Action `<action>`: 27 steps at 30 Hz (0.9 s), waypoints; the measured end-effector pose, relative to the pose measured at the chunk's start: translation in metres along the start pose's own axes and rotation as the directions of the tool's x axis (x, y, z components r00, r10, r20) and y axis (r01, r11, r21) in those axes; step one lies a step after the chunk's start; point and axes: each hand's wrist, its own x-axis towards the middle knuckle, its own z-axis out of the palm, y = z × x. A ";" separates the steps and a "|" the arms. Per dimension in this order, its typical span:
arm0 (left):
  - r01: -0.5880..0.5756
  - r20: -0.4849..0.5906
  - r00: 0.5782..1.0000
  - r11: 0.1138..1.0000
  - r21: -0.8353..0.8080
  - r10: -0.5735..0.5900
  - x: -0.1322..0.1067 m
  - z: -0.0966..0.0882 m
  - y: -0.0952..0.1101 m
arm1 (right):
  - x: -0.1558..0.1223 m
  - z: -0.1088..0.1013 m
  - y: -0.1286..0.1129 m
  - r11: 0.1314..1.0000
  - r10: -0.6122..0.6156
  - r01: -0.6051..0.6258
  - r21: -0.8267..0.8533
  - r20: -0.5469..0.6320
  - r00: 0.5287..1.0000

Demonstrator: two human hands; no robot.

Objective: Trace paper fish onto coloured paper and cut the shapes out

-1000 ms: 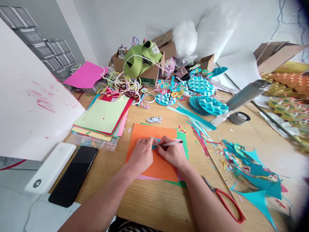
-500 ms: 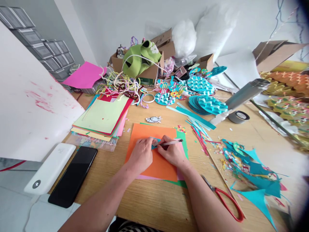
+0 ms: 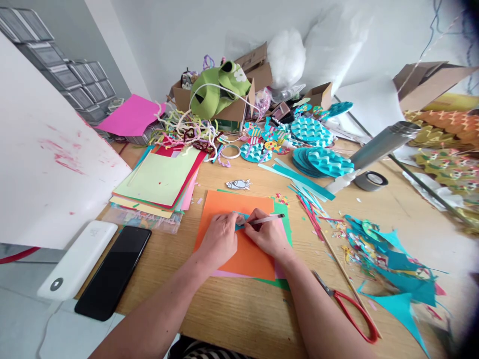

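Note:
My right hand (image 3: 266,235) grips a pencil (image 3: 267,219), its tip low over a small blue piece of paper (image 3: 241,225). My left hand (image 3: 220,235) has its fingers bent together, pressing a little greyish cutout (image 3: 240,219) onto that blue paper. Fingers hide much of both small pieces. Beneath both hands lies an orange sheet (image 3: 232,259), on top of green paper (image 3: 286,222) and pink paper. Just beyond the sheet rests a fish-shaped paper cutout (image 3: 238,184) with dark outlines.
Red-handled scissors (image 3: 354,311) and a thin wooden stick (image 3: 342,269) lie right of my forearm, near blue paper scraps (image 3: 396,269). At left are a phone (image 3: 114,274), a white power bank (image 3: 78,259) and stacked coloured paper (image 3: 157,177). A metal flask (image 3: 385,144) leans behind.
The pencil and my right hand have shifted very slightly. Everything else looks the same.

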 end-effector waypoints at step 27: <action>-0.011 -0.003 1.000 1.000 0.010 0.011 -0.001 0.000 0.000 | 0.000 0.000 -0.002 0.999 -0.003 0.002 -0.037 -0.013 1.000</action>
